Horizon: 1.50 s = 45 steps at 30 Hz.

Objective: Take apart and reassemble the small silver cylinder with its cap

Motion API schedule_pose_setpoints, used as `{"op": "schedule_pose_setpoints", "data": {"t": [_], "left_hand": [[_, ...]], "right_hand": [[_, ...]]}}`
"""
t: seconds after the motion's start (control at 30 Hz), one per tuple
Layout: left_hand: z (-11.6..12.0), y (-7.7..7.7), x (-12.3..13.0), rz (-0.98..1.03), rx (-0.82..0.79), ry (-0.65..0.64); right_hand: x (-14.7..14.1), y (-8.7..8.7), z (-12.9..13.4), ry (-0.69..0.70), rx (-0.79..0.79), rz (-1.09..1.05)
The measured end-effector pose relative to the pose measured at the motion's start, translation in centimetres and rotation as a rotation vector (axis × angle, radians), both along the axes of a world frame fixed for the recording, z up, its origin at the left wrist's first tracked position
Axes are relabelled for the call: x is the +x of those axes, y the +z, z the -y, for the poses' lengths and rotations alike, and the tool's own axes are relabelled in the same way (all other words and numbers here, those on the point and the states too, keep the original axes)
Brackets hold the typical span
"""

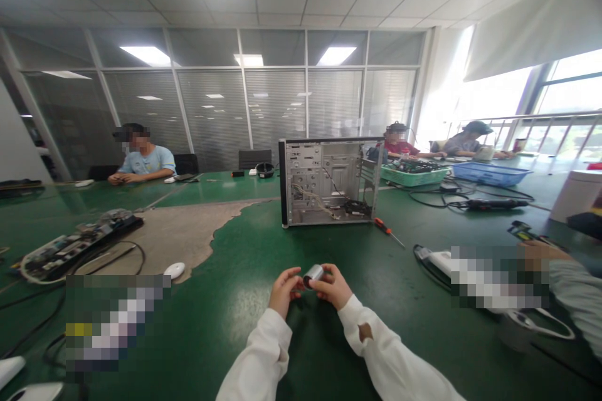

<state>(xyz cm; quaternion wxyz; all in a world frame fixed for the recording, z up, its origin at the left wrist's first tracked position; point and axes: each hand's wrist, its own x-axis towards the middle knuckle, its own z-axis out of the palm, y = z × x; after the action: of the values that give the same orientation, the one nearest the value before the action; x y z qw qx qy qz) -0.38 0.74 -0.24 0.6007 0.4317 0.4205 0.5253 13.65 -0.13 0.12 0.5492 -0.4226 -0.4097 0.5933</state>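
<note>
A small silver cylinder [314, 274] with a dark open-looking end is held low over the green table between my hands. My right hand [335, 288] grips it from the right, fingers behind and thumb in front. The fingers of my left hand [285, 289] curl in against its dark left end. Beyond my hands stands an open computer case [332, 182], its side panel off, with cables and a black part inside. A screwdriver [389, 232] with an orange and black handle lies by the case's right corner.
A long circuit assembly [79, 244] with cables lies left, near a worn table patch [174, 235] and a white disc [174, 271]. Green [414, 177] and blue baskets [491, 174] stand at right. A power strip [439, 260] and another person's hand [540, 254] are nearer. Others sit further back.
</note>
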Motion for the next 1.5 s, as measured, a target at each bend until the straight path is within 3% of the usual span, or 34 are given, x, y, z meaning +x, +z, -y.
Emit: {"op": "schedule_pose_setpoints", "data": {"t": [0.3,0.5,0.67,0.73,0.83,0.97,1.03,1.13,1.23,1.5], "left_hand": [[0.1,-0.2,0.1,-0.006,0.048,-0.043],[0.0,-0.4,0.3,0.032,0.048,-0.056],[-0.5,-0.7,0.1,0.091,-0.006,-0.074],[-0.6,-0.8,0.1,0.092,-0.006,-0.070],[-0.6,-0.7,0.0,0.089,-0.019,-0.050],[-0.5,-0.4,0.0,0.082,-0.041,-0.071],[-0.4,-0.2,0.0,0.078,-0.039,-0.085],[-0.3,-0.1,0.0,0.069,-0.038,-0.080],[-0.2,0.0,0.1,0.063,-0.034,-0.076],[-0.2,0.0,0.1,0.061,-0.028,-0.080]], "right_hand": [[-0.1,1.1,2.1,-0.149,0.656,0.778],[0.3,1.6,2.1,-0.163,0.961,0.972],[0.9,1.9,2.0,-0.168,1.064,0.998],[0.6,1.8,1.9,-0.169,1.001,0.850],[0.1,1.2,1.4,-0.113,0.688,0.420],[0.3,0.8,0.6,0.172,0.119,-0.254],[0.8,1.2,0.6,0.325,-0.069,-0.515],[1.6,2.3,1.0,0.468,-0.146,-0.757],[1.9,3.1,1.5,0.495,-0.155,-0.849],[1.9,2.8,1.4,0.491,-0.151,-0.762]]}}
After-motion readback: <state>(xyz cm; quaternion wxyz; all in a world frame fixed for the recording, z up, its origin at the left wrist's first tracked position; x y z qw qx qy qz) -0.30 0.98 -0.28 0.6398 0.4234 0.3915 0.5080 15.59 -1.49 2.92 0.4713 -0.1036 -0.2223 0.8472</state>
